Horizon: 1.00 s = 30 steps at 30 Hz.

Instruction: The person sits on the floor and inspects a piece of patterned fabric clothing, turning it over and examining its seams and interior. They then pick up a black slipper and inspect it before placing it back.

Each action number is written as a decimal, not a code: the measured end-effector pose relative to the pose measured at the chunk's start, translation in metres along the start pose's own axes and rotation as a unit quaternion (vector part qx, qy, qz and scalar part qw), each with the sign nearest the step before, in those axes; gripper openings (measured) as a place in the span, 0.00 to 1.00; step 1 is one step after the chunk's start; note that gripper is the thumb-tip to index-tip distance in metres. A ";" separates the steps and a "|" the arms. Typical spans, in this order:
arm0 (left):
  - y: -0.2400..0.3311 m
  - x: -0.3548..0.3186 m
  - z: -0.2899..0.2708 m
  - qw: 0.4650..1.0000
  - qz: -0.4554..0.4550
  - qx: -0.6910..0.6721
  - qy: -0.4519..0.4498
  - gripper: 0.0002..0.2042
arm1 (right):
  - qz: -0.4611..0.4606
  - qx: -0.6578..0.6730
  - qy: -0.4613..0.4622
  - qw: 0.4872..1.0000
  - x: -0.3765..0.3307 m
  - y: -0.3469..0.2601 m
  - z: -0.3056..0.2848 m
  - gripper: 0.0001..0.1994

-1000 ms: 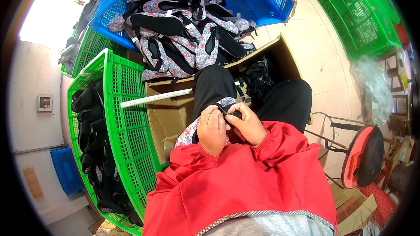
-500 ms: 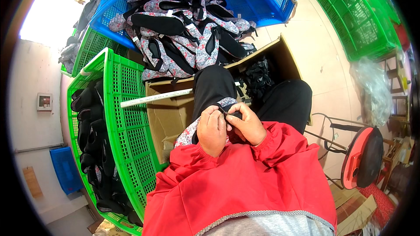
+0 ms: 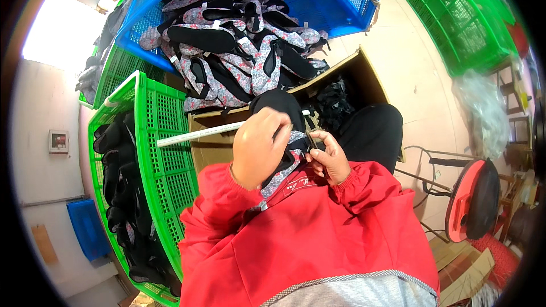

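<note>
Two hands meet over the lap, in red sleeves (image 3: pixel 307 244). The left hand (image 3: pixel 259 148) is raised and curled around a shoe upper (image 3: pixel 284 162), black inside with a flowered grey edge that hangs down toward the chest. The right hand (image 3: pixel 329 158) is closed too, pinching the upper's right edge with something small and dark between its fingers; what that is I cannot tell. The upper sits between both hands, just above the knees in black trousers (image 3: pixel 372 131).

Just beyond the knees stands an open cardboard box (image 3: pixel 213 148) with a white bar (image 3: pixel 193 135) lying across its near rim and dark pieces inside. To the left, a green crate (image 3: pixel 170 165) holds black uppers stacked along its far wall. Beyond the box, a blue crate (image 3: pixel 341 0) is heaped with more flowered uppers (image 3: pixel 239 57). Another green crate (image 3: pixel 460 17) stands far right. A red stool (image 3: pixel 475 199) is at the right, near the person's side.
</note>
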<state>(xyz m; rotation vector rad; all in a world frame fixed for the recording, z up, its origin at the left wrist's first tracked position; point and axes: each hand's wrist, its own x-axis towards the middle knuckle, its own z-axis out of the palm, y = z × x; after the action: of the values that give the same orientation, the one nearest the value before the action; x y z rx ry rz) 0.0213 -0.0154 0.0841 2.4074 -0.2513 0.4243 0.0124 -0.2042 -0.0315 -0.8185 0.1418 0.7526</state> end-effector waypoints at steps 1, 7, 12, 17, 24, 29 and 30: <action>-0.002 0.009 0.004 1.000 0.014 -0.002 -0.011 0.03 | -0.006 0.003 0.004 1.000 0.000 0.001 -0.002 0.20; -0.049 0.045 0.053 0.994 0.037 -0.054 -0.090 0.08 | -0.010 0.010 0.008 1.000 0.001 -0.001 -0.004 0.19; -0.051 0.052 0.060 0.987 -0.070 -0.062 -0.131 0.06 | 0.004 0.002 0.025 1.000 0.002 -0.003 -0.007 0.18; -0.060 0.044 0.048 0.983 -0.080 -0.133 -0.098 0.05 | 0.001 -0.003 0.024 1.000 0.005 0.005 -0.006 0.13; -0.051 0.022 0.012 0.940 -0.138 -0.178 -0.257 0.05 | -0.009 -0.034 0.026 0.999 0.007 0.002 -0.004 0.09; -0.048 0.010 0.008 0.928 -0.138 -0.189 -0.289 0.04 | -0.029 -0.054 0.026 0.998 0.006 0.000 -0.005 0.06; -0.047 0.009 0.007 0.929 -0.132 -0.181 -0.294 0.04 | -0.046 -0.054 0.036 0.997 0.005 -0.001 -0.003 0.06</action>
<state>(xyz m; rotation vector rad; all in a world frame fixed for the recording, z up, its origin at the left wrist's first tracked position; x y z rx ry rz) 0.0445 0.0149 0.0544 2.0998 -0.2336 -0.4448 0.0172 -0.2038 -0.0346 -0.9491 0.1269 0.6489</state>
